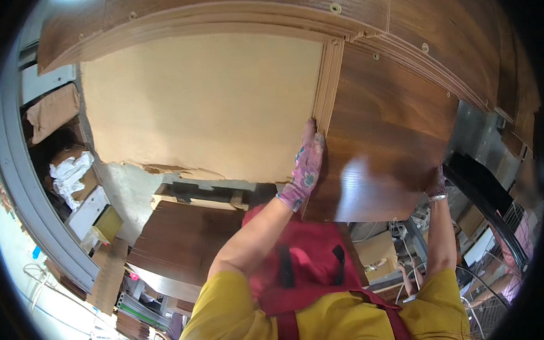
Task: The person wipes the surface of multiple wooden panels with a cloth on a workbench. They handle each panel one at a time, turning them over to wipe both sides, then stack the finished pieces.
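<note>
A stack of brown wood-grain panels (pixel 384 124) lies in front of me, its layered left edge facing my left hand. My left hand (pixel 306 163), in a pink-purple floral glove, lies along that edge with its fingers stretched out and pressed together flat. At the stack's near right edge is my right hand (pixel 435 181), also gloved. Its fingers are dark and blurred against the panel, so their grip does not show clearly. Left of the stack spreads a large tan sheet of board (pixel 204 106), its near edge torn.
More brown panels with small round fittings (pixel 266 5) lie stacked along the far side. Nearer, at left, stands another brown panel stack (pixel 178 233). A black curved bar (pixel 488 192) is beside my right arm. Crumpled white wrapping (pixel 71 177) and boxes sit at far left.
</note>
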Action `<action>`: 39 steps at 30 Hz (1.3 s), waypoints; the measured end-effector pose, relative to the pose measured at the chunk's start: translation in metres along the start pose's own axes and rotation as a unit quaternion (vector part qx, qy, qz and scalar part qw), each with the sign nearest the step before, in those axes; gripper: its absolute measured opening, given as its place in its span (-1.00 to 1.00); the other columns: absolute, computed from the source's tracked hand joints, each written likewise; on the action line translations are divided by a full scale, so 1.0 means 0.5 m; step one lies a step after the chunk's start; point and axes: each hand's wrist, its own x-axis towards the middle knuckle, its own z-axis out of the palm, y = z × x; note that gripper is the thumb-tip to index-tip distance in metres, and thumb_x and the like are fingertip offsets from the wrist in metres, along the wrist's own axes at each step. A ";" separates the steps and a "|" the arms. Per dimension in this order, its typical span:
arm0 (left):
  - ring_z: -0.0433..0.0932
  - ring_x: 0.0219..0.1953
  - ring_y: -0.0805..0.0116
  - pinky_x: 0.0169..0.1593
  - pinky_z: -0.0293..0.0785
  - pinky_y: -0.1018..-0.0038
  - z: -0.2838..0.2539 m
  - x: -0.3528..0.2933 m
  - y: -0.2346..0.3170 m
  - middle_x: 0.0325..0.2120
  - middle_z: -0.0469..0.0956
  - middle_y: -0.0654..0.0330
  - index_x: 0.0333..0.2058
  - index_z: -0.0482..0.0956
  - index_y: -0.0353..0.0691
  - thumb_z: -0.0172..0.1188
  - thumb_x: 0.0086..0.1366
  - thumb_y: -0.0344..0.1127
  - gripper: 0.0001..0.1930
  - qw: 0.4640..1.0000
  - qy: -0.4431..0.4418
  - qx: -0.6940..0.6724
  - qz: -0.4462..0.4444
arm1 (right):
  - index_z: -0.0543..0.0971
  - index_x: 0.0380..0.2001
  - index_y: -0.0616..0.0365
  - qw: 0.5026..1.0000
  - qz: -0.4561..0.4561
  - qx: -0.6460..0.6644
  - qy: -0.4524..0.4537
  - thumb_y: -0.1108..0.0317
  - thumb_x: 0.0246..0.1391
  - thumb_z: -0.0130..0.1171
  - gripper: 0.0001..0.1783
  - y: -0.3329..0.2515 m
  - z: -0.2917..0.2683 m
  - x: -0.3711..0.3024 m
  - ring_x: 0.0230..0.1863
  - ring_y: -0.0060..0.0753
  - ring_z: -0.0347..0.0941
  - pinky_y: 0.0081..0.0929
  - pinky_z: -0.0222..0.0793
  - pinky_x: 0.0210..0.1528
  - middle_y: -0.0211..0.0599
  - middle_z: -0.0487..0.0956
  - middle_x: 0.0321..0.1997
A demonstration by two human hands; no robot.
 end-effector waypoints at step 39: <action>0.28 0.22 0.24 0.33 0.11 0.45 -0.057 0.205 0.063 0.20 0.29 0.10 0.28 0.11 -0.31 -0.16 0.45 -0.14 -0.47 0.968 -0.121 -0.181 -0.123 | 0.29 0.24 0.05 0.995 -0.058 -0.058 -0.063 -0.14 0.07 0.18 -0.22 -0.146 0.206 -0.041 0.30 -0.27 0.16 -0.22 0.10 0.30 -0.30 0.30 0.26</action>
